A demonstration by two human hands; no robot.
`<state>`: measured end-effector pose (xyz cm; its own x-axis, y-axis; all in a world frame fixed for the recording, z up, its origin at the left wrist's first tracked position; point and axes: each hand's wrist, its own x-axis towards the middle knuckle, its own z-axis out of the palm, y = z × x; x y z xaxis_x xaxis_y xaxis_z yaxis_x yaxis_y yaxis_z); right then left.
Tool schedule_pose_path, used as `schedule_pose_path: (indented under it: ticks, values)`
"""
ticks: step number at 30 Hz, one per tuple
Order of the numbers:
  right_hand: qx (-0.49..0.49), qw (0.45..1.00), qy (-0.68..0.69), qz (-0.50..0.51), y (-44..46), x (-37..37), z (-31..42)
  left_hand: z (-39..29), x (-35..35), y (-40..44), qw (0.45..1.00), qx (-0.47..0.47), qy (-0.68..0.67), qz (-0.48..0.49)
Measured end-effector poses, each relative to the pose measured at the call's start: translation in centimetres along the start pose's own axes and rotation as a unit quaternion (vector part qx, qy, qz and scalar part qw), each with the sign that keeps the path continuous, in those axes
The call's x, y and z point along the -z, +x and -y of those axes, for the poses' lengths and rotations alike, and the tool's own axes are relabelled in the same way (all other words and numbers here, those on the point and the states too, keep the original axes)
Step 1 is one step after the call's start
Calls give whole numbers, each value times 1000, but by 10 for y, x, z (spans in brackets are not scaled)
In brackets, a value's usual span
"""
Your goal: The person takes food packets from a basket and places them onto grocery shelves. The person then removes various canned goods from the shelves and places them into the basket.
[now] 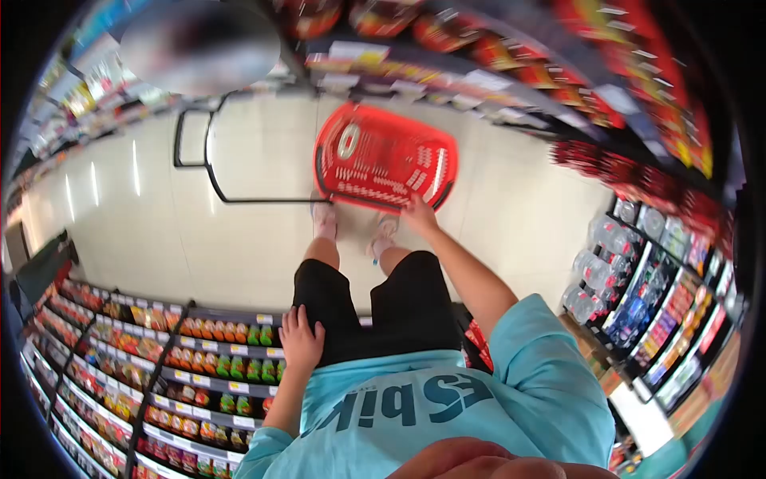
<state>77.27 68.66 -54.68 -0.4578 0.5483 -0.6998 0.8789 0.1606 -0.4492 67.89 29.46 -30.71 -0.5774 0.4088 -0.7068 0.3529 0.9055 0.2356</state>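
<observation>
A red plastic shopping basket (381,152) with slotted sides is in front of my feet, above the pale tiled floor. My right hand (417,214) is closed on its near rim, at the right side. A long black pull handle (267,201) runs from the basket's near left corner out to the left and ends in a loop. Hanging by my left thigh, my left hand (302,339) has its fingers apart against the black shorts (339,319). It holds nothing.
Shelves of packaged goods (542,72), smeared by motion, line the far side. Behind me stand shelves of jars and bottles (231,351). Bottled water packs (602,267) are at the right, and a blurred patch (203,48) covers the upper left.
</observation>
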Motion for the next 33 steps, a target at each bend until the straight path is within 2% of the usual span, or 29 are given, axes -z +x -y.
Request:
schedule_pose_path:
  ticks: [1,3,5,7,8,10,12,14,15,16,17,18,20,21,22,24,25,27,28,31,33]
  values:
    - [24,998,37,-42,-39,22,-6,-5,1,-5,1000,-22,14,-9]
    - [-36,999,14,11,-94,71,-31,-56,53,-22,992,-111,43,37]
    - [-47,999,5,-5,-140,102,-63,-91,75,-31,973,-225,-54,14]
    - [-73,996,39,-16,-186,139,-75,-134,107,-34,956,-259,-128,48]
    - [-104,993,62,-10,-207,154,-83,-151,116,-32,939,-311,-147,25]
    - [-97,992,70,-26,-239,157,-133,-204,164,-40,952,-285,-94,56]
    - [-70,993,71,-56,-250,182,-136,-252,208,-40,917,-386,-99,-15]
    - [-143,976,156,-42,-298,193,-137,-303,254,-39,885,-448,-63,-109]
    - [-139,976,162,-47,-308,192,-144,-332,290,-46,870,-470,-13,-150]
    - [-157,969,186,-45,-312,188,-161,-353,310,-38,815,-517,11,-261]
    - [-174,962,208,-41,-317,184,-177,-380,345,-46,776,-537,57,-326]
    - [-171,962,210,-38,-328,183,-185,-408,377,-58,730,-562,47,-387]
    - [-204,955,217,-6,-344,184,-193,-451,431,-52,680,-545,141,-470]
    - [-200,955,220,-5,-349,180,-201,-472,453,-47,655,-536,141,-514]
    - [-207,952,224,4,-356,175,-212,-489,474,-34,608,-533,165,-565]
    - [-213,950,229,11,-371,167,-216,-516,510,-8,597,-509,219,-580]
    - [-226,944,239,2,-383,166,-213,-524,520,-1,596,-509,220,-581]
    - [-236,939,250,-8,-397,164,-212,-538,540,10,664,-423,300,-538]
    - [-234,937,258,-5,-402,162,-213,-541,542,20,684,-407,291,-531]
    - [-235,933,273,-6,-413,157,-214,-546,554,17,715,-389,336,-474]
    - [-241,928,283,12,-425,154,-216,-549,557,13,701,-397,345,-481]
